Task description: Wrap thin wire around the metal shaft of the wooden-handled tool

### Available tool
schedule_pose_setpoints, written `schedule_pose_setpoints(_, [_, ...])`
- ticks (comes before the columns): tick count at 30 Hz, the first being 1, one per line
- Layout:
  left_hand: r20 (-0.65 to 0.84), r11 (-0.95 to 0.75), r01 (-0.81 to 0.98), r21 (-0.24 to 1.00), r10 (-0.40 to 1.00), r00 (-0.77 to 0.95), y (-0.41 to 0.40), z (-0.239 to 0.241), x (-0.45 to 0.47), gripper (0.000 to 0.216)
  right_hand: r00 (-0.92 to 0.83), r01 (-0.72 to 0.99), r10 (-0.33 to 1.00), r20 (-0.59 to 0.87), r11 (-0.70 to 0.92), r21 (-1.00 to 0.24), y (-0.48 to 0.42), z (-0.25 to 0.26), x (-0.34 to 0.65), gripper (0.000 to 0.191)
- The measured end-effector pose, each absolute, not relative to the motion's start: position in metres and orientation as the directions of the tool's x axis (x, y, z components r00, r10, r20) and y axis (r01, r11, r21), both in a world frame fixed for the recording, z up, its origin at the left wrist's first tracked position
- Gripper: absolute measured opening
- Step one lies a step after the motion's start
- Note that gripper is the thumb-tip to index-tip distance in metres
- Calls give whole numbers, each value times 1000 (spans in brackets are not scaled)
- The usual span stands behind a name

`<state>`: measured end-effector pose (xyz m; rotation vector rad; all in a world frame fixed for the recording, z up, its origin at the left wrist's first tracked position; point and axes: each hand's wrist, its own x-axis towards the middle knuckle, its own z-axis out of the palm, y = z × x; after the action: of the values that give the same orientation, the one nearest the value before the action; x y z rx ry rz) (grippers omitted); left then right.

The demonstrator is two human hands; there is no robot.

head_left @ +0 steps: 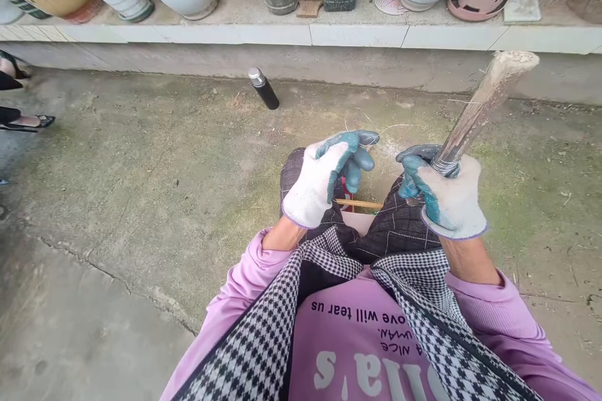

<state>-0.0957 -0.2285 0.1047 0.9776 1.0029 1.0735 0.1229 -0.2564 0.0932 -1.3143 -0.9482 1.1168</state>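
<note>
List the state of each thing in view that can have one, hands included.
Wooden stick: held, wire wound around it, far end rough.
Right hand: gloved, closed around the stick.
Left hand: gloved, fingers partly curled; whether it grips anything is unclear.
Flask: upright, cap on.
Concrete floor: cracked.
Checked garment: open in front.

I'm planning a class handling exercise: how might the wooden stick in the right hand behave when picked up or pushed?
The wooden stick is probably stiff: it juts straight from the right hand without sagging. It may feel top-heavy, since its far end looks wider. Its rough-looking surface suggests it would not slip easily.
</note>
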Motion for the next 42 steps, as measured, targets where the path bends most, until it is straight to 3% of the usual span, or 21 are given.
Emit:
schedule_pose_setpoints(6, [-110, 140, -280, 950, 987, 120, -224, 101, -97, 32, 270, -27, 963, -29, -22, -999, -254, 99, 123, 27])
schedule_pose_setpoints(13, [-92, 128, -261, 957, 985, 149, -224, 104, -97, 28, 286, -20, 956, -60, -57, -998, -250, 92, 128, 19])
schedule_pose_setpoints(18, [-44, 81, -247, 966, 988, 151, -225, 106, -98, 23, 185, -102, 973, -139, -122, -987, -248, 99, 136, 33])
schedule_pose_setpoints(23, [-70, 105, -236, 966, 986, 151, -226, 105, -95, 19, 138, -115, 986, -94, -78, -990, -249, 109, 130, 37])
schedule_pose_setpoints(29, [-111, 152, -280, 948, 982, 156, -225, 107, -93, 23, 112, 4, 990, -88, -89, -996, -245, 104, 115, 32])
schedule_pose_setpoints(36, [-159, 214, -354, 911, 971, 178, -222, 107, -95, 31, 167, -24, 980, -105, -103, -994, -249, 105, 117, 28])
schedule_pose_setpoints(42, [-185, 212, -266, 940, 975, 122, -223, 111, -92, 35, 193, 10, 980, -55, -58, -998, -255, 102, 116, 21])
